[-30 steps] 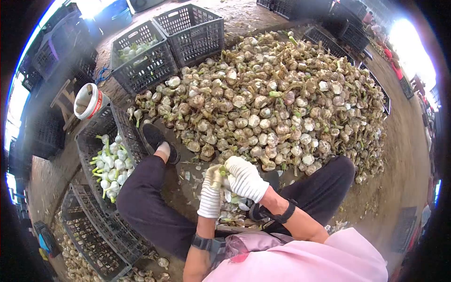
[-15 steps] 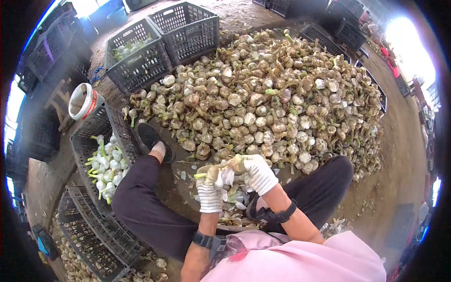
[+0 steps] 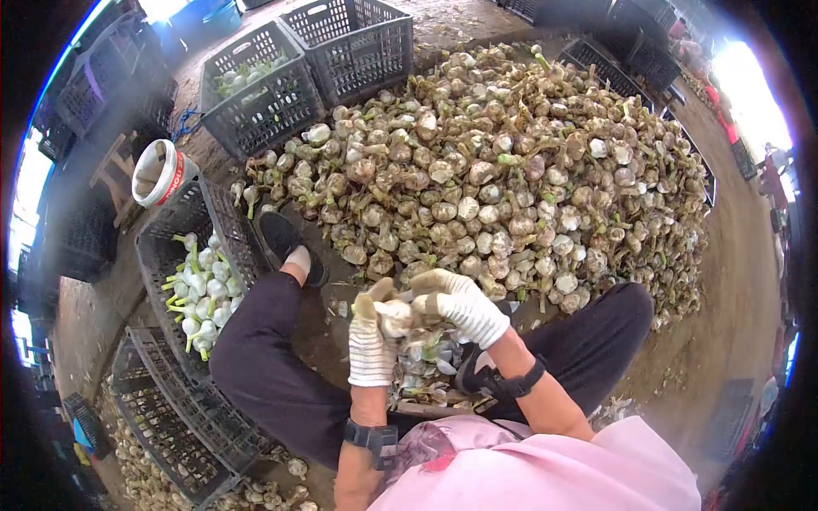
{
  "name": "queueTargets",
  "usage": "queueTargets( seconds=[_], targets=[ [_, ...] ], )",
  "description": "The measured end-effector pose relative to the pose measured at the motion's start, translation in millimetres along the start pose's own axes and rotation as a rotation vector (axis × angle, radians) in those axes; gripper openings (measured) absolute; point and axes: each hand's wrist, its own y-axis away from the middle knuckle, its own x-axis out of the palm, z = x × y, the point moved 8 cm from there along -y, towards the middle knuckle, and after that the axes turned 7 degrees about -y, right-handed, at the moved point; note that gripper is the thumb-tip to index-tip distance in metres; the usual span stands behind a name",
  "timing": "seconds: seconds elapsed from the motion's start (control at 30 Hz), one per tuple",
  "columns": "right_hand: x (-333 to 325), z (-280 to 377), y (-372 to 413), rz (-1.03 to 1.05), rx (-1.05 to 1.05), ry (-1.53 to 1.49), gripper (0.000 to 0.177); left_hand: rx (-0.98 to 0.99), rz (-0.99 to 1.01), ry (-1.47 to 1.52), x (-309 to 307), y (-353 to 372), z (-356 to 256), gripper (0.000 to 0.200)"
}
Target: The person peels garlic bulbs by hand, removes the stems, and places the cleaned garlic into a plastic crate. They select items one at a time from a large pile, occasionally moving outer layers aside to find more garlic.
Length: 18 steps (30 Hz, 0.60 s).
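Note:
I sit on the ground with both gloved hands raised in front of me over my lap. My left hand [image 3: 370,341] grips a garlic bulb [image 3: 396,318] from the left side. My right hand [image 3: 464,304] pinches the same bulb from the right, fingers on its skin. Peeled skins and scraps [image 3: 422,370] lie in a heap below my hands, between my legs. A large pile of unpeeled garlic bulbs [image 3: 503,170] spreads just ahead of my hands.
A black crate [image 3: 170,255] with cleaned white garlic sits at my left knee, a white bucket [image 3: 158,173] on its far corner. Two more crates [image 3: 294,72] stand at the back left. Another crate [image 3: 162,417] lies near left. Dark crates line the far right.
The bulb's green stem, which stuck out left before, no longer shows. My hands have drawn closer together on the bulb and the view has shifted slightly.

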Motion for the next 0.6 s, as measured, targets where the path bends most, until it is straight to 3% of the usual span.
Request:
queueTargets(
  seconds=[0.13, 0.27, 0.4, 0.47, 0.53, 0.6],
  targets=[
    [8.1, -16.3, 0.0, -0.086, 0.075, 0.123, 0.039, -0.009, -0.027, -0.137, 1.5, -2.3, 9.5, 0.06],
    [16.9, -21.7, -2.6, -0.031, 0.017, 0.209, 0.037, -0.072, -0.158, -0.139, -3.1, 2.1, 12.6, 0.046],
    [-0.8, -36.5, -4.9, -0.022, 0.134, -0.029, 0.044, -0.115, -0.18, 0.018, -9.7, -1.6, 27.5, 0.042],
    [-6.0, -38.8, -3.1, 0.016, 0.123, -0.397, 0.04, -0.117, -0.214, 0.083, -12.2, -1.5, 21.2, 0.04],
    [-5.5, -38.9, 0.1, 0.0, 0.115, -0.402, 0.039, -0.089, -0.255, 0.024, -14.8, -1.5, 14.7, 0.04],
    [2.7, -10.6, 9.6, -0.181, -0.169, 0.245, 0.038, -0.053, -0.301, -0.038, -17.1, -2.0, 16.4, 0.036]
  ],
)
